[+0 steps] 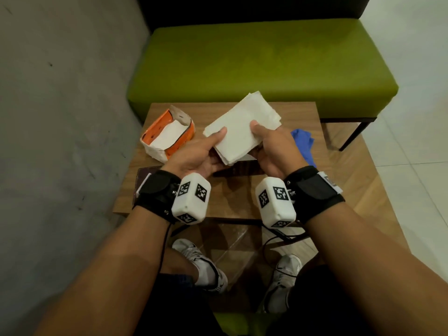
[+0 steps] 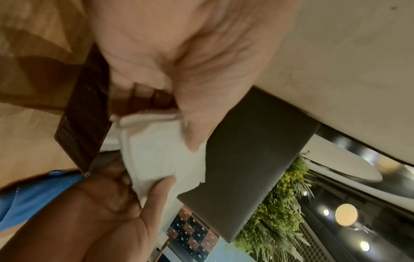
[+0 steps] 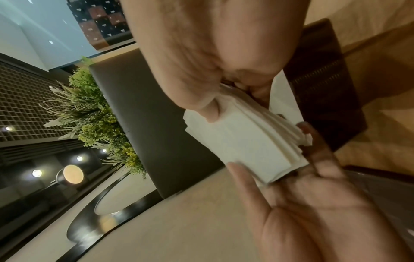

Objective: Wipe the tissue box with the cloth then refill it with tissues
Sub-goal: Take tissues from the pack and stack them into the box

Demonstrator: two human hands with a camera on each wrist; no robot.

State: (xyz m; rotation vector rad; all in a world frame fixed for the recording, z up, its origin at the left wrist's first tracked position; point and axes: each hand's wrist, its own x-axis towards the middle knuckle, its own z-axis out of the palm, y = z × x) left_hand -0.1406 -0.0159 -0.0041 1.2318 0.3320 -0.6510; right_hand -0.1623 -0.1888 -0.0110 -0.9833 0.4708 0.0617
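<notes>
Head view first: I've got both hands up over the middle of the wooden table [image 1: 303, 112], and between them sits a stack of white tissues [image 1: 242, 127], lifted off the surface. My left hand [image 1: 206, 154] has its thumb laid on top of the stack and fingers cupped beneath; my right hand [image 1: 271, 146] mirrors it, thumb on top, fingers underneath, so both are gripping the tissues. Near the table's far left corner lies an orange tissue pack [image 1: 167, 134], torn open with white sheets showing. At the right edge, just beyond my right wrist, there's the blue cloth [image 1: 304, 144]. Under the hands I catch a dark brown tissue box [image 1: 232, 168], mostly hidden. A green bench [image 1: 261, 66] stands past the table's far edge. Over to the left wrist view: the left hand [image 2: 179, 62] pinches the tissues [image 2: 156, 150] from above, the right hand [image 2: 107, 212] grips the other end, the dark perforated box [image 2: 82, 124] lies behind, and the cloth [image 2: 36, 198] shows blue at the lower left. Right wrist view now: the right hand [image 3: 201, 62] clamps the fanned stack [image 3: 241, 145] with its thumb, and the left hand [image 3: 302, 203] cradles it from below.
</notes>
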